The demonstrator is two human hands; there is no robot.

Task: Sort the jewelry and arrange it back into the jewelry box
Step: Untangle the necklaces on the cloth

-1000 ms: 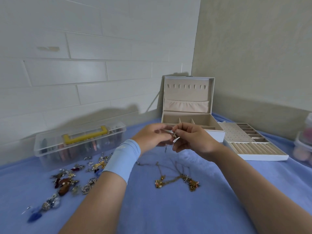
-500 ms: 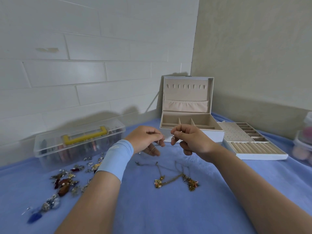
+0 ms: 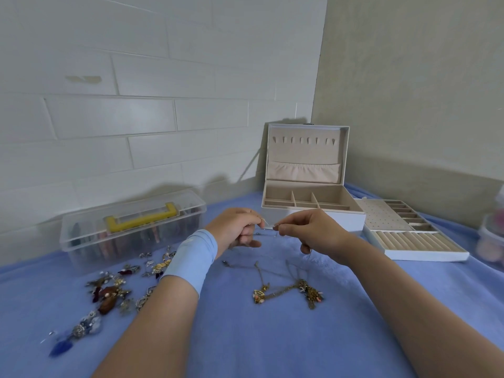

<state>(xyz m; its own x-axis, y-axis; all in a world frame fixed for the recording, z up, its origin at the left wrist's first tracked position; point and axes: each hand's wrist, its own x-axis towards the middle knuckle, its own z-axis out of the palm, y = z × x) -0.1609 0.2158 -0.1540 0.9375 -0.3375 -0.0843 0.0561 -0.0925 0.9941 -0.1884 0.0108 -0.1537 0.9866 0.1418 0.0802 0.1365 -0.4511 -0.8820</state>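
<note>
My left hand (image 3: 236, 231) and my right hand (image 3: 313, 231) are raised above the blue cloth, each pinching one end of a thin silver chain (image 3: 269, 227) stretched between them. Just behind them the white jewelry box (image 3: 308, 186) stands open, with hooks in its lid and beige compartments below. Its lift-out tray (image 3: 409, 231) with ring rolls lies to the right. Gold necklaces (image 3: 289, 290) lie tangled on the cloth below my hands. Several loose brooches and earrings (image 3: 114, 291) are scattered at the left.
A clear plastic organiser (image 3: 131, 227) with a yellow handle sits at the left against the brick wall. Clear containers with pink contents (image 3: 491, 236) stand at the right edge. A blue blanket (image 3: 245, 336) covers the surface.
My hands were pressed together a second ago. They have since drawn apart, and the thin chain now spans the gap between them.
</note>
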